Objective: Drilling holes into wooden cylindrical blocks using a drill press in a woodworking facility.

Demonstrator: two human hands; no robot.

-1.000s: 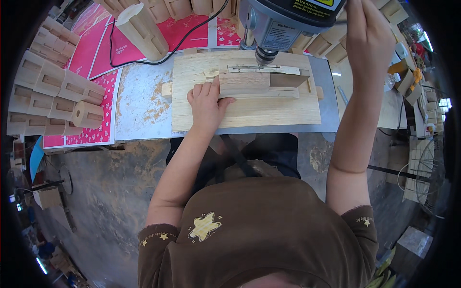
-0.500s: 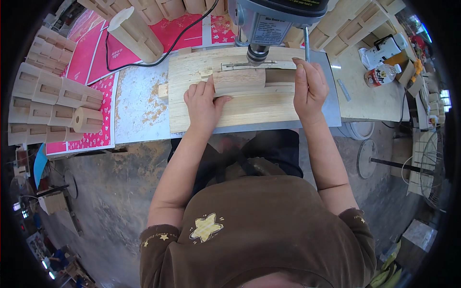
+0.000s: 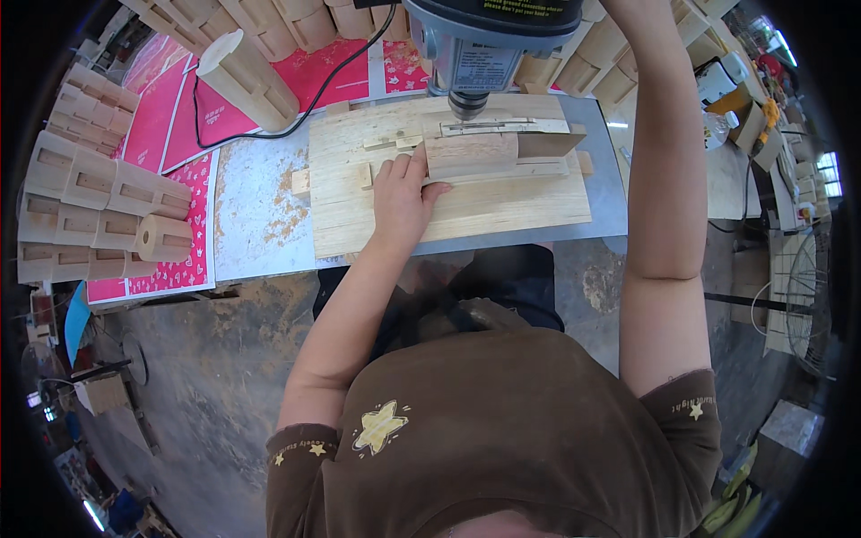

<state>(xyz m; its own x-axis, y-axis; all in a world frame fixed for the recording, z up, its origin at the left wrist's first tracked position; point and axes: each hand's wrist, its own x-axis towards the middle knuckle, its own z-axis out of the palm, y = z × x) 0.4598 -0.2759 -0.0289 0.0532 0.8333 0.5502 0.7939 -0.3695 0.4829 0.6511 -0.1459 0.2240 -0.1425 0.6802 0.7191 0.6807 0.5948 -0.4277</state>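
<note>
My left hand [image 3: 402, 199] grips the left end of a pale wooden piece [image 3: 473, 154] with a slotted top. Its index finger presses on that end and the thumb lies along the near side. The piece rests on a flat wooden board [image 3: 359, 220], with an open recess toward its right end. Above it hangs the chuck [image 3: 467, 104] of a grey-blue bench drill press [image 3: 475, 54]. My right forearm [image 3: 668, 152] reaches up past the top edge; the right hand is out of sight.
Rows of similar recessed wooden pieces [image 3: 99, 179] are stacked at the left and along the back. One stands apart [image 3: 247, 81] on pink printed sheets, beside a black cable [image 3: 305, 112]. Small wooden blocks [image 3: 366, 176] sit on the board. A clear bottle [image 3: 717, 130] stands at the right.
My right hand has left the lever beside the drill press and moved up out of view. My left hand and the wooden piece have shifted right along the board.
</note>
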